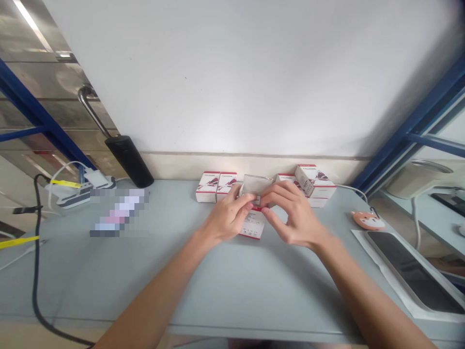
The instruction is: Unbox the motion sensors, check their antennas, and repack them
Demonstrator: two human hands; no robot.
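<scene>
A small white-and-red cardboard box stands on the table in front of me, its lid flap raised. My left hand is closed around the box's left side, with the thumb across the opening. On the right edge of the opening rest the bent fingers of my right hand, its thumb close to the front face. Something pale and small shows between the fingertips at the opening. Most of the inside is hidden by my fingers.
Behind my hands stand similar boxes, a pair to the left and a stack to the right. A black cylinder, power strip and cables lie left. At right are a phone and an orange animal-faced case.
</scene>
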